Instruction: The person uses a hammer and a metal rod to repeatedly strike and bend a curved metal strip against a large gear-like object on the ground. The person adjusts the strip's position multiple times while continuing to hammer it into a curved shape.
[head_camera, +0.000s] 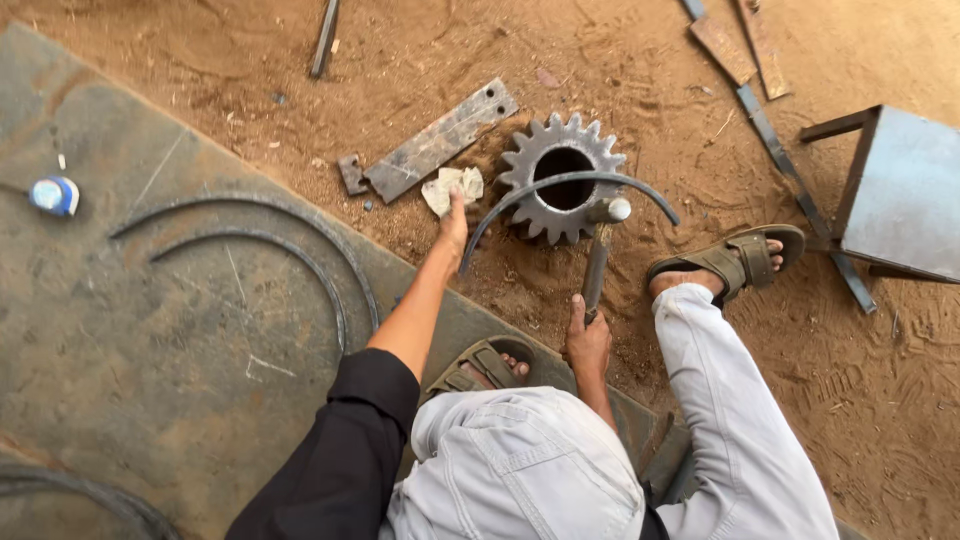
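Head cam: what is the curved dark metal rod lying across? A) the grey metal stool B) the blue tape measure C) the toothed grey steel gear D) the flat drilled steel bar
C: the curved dark metal rod arcs over the toothed grey steel gear on the sandy ground, with the left hand holding one end and the right hand gripping a hammer at it.

Left hand (455, 222) is covering the near end of the curved rod (570, 185), so the grip is unclear. Metal box (905, 190) is running off the right edge. Another bent rod (90, 492) is getting cropped bottom-left.
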